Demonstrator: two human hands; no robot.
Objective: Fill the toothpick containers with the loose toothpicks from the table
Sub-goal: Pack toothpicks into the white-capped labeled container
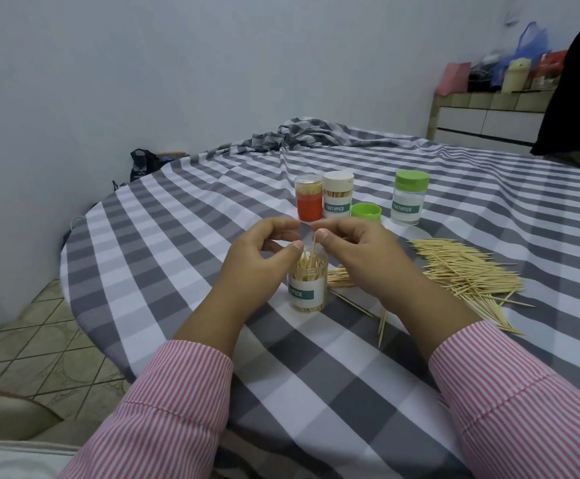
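An open clear toothpick container (307,292) with a white and green label stands upright on the checked cloth, partly filled. My left hand (257,257) curls around its rim from the left. My right hand (357,250) pinches a toothpick (313,244) upright over the container's mouth. A big pile of loose toothpicks (464,274) lies to the right; a smaller bunch (340,278) is partly hidden under my right hand. Behind stand an orange container (309,202), a white-capped one (337,195) and a green-capped one (407,197). A loose green cap (366,212) lies between them.
The round table (177,271) wears a grey and white checked cloth, bunched at the far side. A few stray toothpicks (381,323) lie near my right forearm. A person in black stands at the far right edge. Tiled floor lies to the left.
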